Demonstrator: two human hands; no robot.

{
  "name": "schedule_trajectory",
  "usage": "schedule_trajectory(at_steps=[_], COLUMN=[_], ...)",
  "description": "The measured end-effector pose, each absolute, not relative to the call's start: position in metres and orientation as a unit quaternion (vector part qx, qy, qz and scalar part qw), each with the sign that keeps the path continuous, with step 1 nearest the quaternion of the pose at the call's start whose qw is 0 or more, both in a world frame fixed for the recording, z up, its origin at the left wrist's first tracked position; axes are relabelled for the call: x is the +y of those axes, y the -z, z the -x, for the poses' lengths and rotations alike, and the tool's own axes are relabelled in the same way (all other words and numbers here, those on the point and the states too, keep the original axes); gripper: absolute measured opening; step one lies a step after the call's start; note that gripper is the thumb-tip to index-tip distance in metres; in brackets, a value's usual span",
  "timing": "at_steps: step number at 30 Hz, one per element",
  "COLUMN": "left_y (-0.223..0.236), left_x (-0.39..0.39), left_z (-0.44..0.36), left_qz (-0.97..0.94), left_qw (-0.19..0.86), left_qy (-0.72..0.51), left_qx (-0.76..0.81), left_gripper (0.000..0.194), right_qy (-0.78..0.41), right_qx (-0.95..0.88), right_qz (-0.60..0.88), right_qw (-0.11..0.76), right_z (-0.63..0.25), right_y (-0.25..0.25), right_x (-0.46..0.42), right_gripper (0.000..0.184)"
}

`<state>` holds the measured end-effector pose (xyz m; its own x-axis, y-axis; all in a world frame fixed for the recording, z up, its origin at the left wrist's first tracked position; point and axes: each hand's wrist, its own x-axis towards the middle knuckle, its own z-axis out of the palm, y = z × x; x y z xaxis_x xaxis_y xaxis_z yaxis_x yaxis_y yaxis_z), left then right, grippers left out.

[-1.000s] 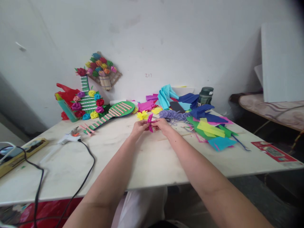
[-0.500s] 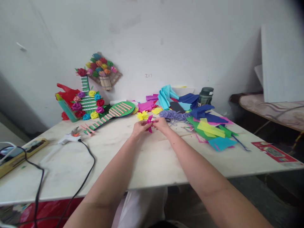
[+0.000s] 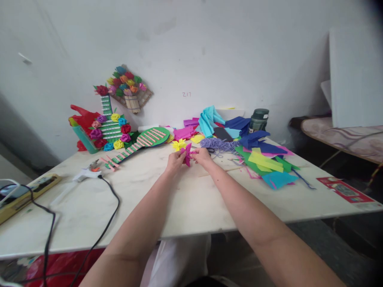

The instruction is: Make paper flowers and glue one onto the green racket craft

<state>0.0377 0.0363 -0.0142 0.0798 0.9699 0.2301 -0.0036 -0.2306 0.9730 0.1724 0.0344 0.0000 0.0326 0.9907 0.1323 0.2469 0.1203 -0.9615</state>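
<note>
Both my hands meet over the middle of the white table (image 3: pixel 185 199), pinching a small magenta folded paper flower (image 3: pixel 187 153). My left hand (image 3: pixel 175 160) grips it from the left with closed fingers. From the right, my right hand (image 3: pixel 202 156) pinches it as well. A yellow paper flower (image 3: pixel 178 145) lies just behind them on the table.
A heap of coloured paper sheets (image 3: pixel 263 159) and purple yarn (image 3: pixel 218 144) lies at the right, with a dark green jar (image 3: pixel 258 120) behind. A paper flower craft (image 3: pixel 112 127) and green paddle shape (image 3: pixel 143 141) stand at the left. A glue gun (image 3: pixel 86 172) with black cord (image 3: pixel 107 215) lies near left.
My hands have turned the magenta flower slightly between the fingers; it sits a little more upright and to the left. Nothing else on the table has moved.
</note>
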Motion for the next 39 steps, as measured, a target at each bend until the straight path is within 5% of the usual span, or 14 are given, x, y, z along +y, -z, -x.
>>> schedule_trajectory(at_steps=[14,23,39], left_y=[0.004,0.012,0.003], left_x=[0.025,0.033,0.025], left_z=[-0.037,-0.037,-0.042], left_qz=[-0.583,-0.605,-0.565], left_qw=[0.459,0.411,0.482], left_qy=[-0.558,-0.548,-0.544], left_qx=[0.371,0.407,0.391], left_gripper=[0.047,0.043,0.052], right_qy=[-0.503,-0.460,-0.485], right_qx=[-0.515,-0.552,-0.574], right_qz=[0.457,0.462,0.429], right_qw=[0.523,0.520,0.502], right_z=[-0.174,-0.176,-0.186], right_y=[-0.006,-0.003,-0.002], right_x=[0.029,0.031,0.032], right_gripper=[0.006,0.005,0.006])
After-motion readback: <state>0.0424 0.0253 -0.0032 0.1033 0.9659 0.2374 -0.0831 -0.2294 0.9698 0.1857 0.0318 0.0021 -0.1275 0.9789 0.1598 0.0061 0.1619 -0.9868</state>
